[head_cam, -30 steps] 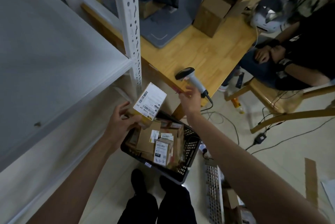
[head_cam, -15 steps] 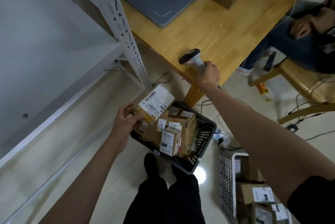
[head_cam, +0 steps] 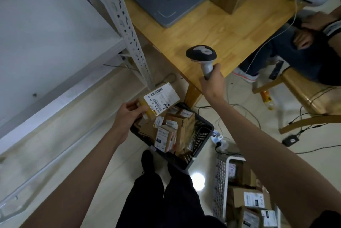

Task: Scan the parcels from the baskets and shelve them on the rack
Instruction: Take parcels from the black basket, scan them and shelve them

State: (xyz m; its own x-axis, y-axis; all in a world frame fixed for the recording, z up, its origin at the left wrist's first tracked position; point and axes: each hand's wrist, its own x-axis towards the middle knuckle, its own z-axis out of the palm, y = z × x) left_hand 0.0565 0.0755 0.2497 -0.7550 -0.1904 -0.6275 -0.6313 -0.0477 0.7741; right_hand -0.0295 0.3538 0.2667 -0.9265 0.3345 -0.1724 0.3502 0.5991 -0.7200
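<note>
Below, two baskets hold perhaps a dozen blurry parcels.

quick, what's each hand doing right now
Left hand: holding a labelled parcel above the black basket.
Right hand: gripping the barcode scanner by its handle.
</note>
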